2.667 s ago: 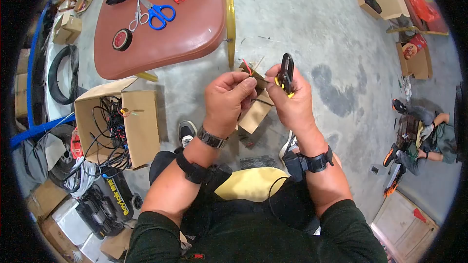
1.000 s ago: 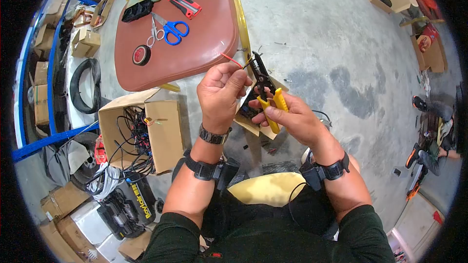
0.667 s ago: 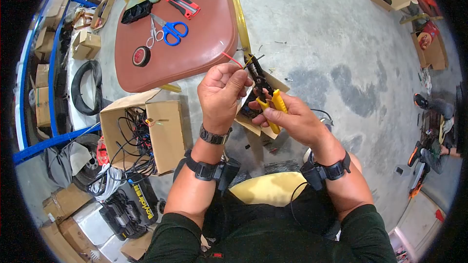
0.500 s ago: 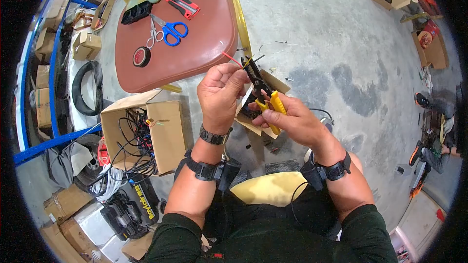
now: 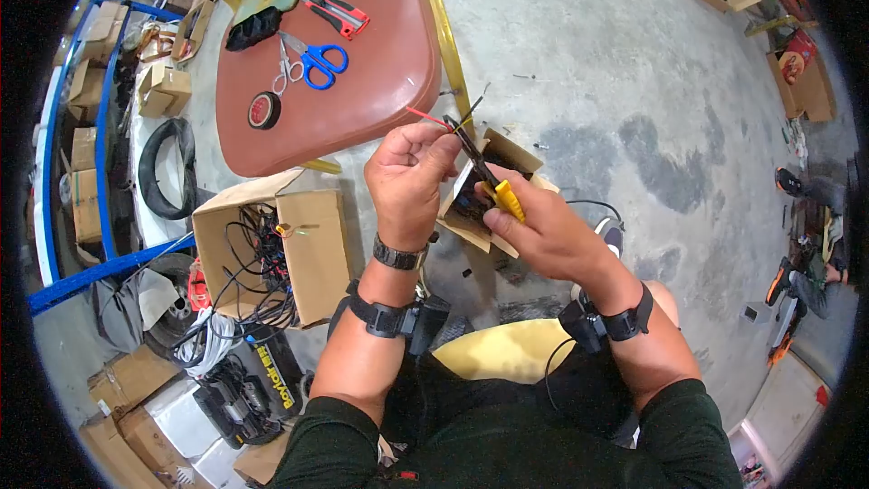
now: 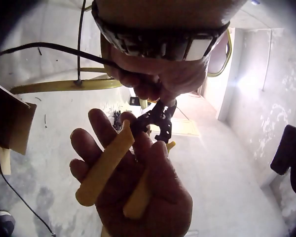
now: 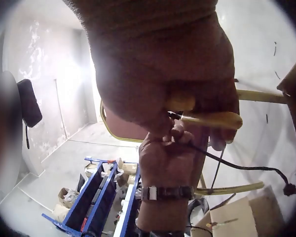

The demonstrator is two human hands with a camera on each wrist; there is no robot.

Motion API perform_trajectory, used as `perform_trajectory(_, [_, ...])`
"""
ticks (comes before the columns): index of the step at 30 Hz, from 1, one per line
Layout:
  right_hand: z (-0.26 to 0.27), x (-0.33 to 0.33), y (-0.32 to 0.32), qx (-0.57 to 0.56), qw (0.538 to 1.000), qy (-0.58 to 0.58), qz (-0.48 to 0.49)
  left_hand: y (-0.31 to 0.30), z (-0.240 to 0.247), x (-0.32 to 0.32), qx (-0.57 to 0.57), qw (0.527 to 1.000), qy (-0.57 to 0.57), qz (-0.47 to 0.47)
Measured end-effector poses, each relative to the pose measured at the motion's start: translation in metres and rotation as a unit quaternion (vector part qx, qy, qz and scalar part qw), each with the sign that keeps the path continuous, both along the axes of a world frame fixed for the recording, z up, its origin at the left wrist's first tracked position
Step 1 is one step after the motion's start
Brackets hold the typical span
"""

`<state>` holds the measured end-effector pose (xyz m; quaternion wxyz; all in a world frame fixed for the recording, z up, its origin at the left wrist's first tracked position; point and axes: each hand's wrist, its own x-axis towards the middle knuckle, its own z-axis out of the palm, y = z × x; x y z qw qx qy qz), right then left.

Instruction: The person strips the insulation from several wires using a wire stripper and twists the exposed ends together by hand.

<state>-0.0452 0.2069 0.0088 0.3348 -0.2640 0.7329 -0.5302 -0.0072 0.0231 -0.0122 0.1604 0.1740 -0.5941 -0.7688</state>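
My left hand [image 5: 407,177] pinches a black cable [image 6: 49,45] near its end, where a red wire [image 5: 424,115] and a dark wire [image 5: 473,109] stick out past the fingertips. My right hand [image 5: 548,231] grips wire strippers [image 5: 505,196] with yellow handles and a black head. In the head view the tool's tip lies right at the wires beside the left fingertips. The left wrist view shows the two yellow handles [image 6: 106,170] spread apart across the right palm. In the right wrist view, the cable [image 7: 237,165] trails away from the left hand; the tool's head is mostly hidden.
A brown chair seat [image 5: 335,118] bears blue scissors [image 5: 324,66], small scissors, a red cutter [image 5: 338,14], tape [image 5: 263,110] and a phone. A carton of cables [image 5: 312,258] stands at left. A smaller open box [image 5: 466,226] sits below my hands. Another person crouches far right.
The right hand has turned the strippers from pointing upward to reaching across, head at the wires. Lately the tool has rolled edge-on in the head view. The left hand keeps its pinch.
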Motion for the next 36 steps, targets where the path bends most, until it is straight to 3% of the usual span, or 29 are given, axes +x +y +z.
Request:
perform_trajectory(3, [0.000,0.002,-0.002,0.028,0.983,0.179,-0.022,-0.002,-0.004,0.001,0.049,0.999,0.023,-0.008])
perform_trajectory(7, [-0.006,0.000,-0.002,0.060,0.919,0.387,-0.048,-0.002,-0.005,0.004,0.140,0.987,0.075,-0.029])
perform_trajectory(13, [-0.010,-0.005,0.000,0.101,0.874,0.471,-0.066,-0.007,-0.013,0.005,0.233,0.966,0.089,-0.063])
perform_trajectory(19, [-0.010,-0.008,0.001,0.088,0.867,0.484,-0.084,-0.009,-0.011,0.002,0.256,0.954,0.104,-0.118])
perform_trajectory(36, [-0.009,-0.011,0.001,0.093,0.878,0.462,-0.077,-0.009,-0.010,-0.006,0.272,0.951,0.097,-0.111])
